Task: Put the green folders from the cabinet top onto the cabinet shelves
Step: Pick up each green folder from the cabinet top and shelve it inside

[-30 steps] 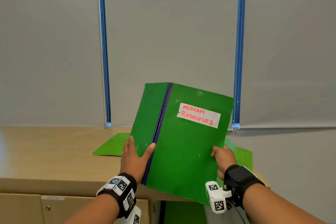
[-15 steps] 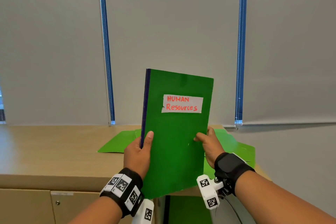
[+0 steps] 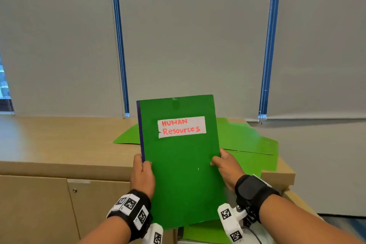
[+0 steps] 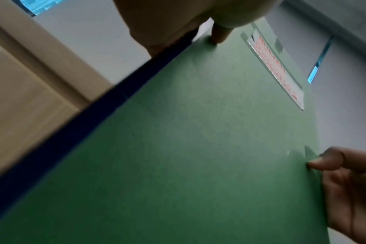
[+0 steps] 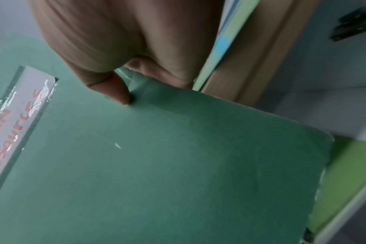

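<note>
Both hands are holding the green folder (image 3: 178,164) upright in front of the cabinet top (image 3: 59,144), near its right end. The left hand (image 3: 141,176) is grasping the blue spine edge, the right hand (image 3: 225,168) is pinching the opposite edge. More green folders (image 3: 247,140) are lying flat on the cabinet top behind it.
</note>
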`<state>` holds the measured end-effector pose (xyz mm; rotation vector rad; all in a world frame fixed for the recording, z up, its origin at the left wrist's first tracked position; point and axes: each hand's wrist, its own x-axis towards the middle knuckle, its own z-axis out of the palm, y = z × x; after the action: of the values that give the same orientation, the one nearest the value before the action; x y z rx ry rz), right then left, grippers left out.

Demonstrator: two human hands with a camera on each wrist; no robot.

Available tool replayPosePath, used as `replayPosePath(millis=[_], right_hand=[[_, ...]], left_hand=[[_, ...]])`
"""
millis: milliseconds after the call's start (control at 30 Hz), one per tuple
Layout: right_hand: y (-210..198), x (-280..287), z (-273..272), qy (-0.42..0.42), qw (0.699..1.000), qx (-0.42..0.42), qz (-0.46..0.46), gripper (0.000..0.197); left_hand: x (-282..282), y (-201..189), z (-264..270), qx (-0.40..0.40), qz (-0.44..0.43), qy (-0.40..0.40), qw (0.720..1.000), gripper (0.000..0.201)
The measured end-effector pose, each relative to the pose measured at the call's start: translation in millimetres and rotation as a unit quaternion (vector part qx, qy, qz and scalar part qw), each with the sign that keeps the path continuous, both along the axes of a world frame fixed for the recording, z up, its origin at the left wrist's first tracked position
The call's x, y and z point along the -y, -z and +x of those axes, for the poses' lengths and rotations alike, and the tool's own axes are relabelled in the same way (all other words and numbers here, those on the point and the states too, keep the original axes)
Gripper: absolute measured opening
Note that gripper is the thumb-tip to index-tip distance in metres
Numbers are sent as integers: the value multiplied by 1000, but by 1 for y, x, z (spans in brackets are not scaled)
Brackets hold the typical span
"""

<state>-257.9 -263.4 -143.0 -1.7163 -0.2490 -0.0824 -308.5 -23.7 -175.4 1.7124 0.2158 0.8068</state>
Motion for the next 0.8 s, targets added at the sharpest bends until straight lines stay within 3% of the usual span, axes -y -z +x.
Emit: replayPosePath(millis=[300,667,800], right_hand=[[139,42,-12,21,990,-124,-63,30],[272,76,-1,13,957,-247,-153,30],[303,86,9,2,942,-289,-171,30]], left_hand=[[20,131,-33,-181,26,139,973,24],[40,255,-19,-335,114,165,921,13],[50,286,-1,-377,116,194,898,12]])
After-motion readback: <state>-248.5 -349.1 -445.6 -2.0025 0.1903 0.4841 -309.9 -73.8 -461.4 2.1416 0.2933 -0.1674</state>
